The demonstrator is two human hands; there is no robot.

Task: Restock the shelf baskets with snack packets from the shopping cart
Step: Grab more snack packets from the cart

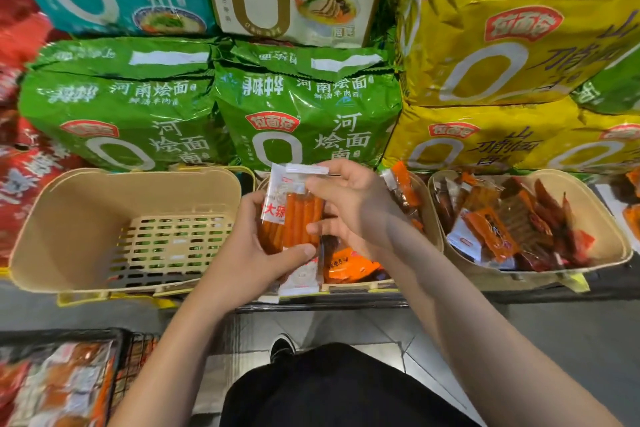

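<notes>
Snack packet (291,215) of orange sticks sits pinched between our two hands above the middle basket (434,218). Left hand (249,246) curls under its lower edge, thumb across the front; right hand (349,208) grips the right side. We should square it, then lower it flat among the packets below. Both forearms angle in from below.

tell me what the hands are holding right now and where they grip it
Both hold one snack packet of orange sticks. The left hand grips its lower left edge, thumb across the bottom; the right hand has its fingers on the right side.
</notes>
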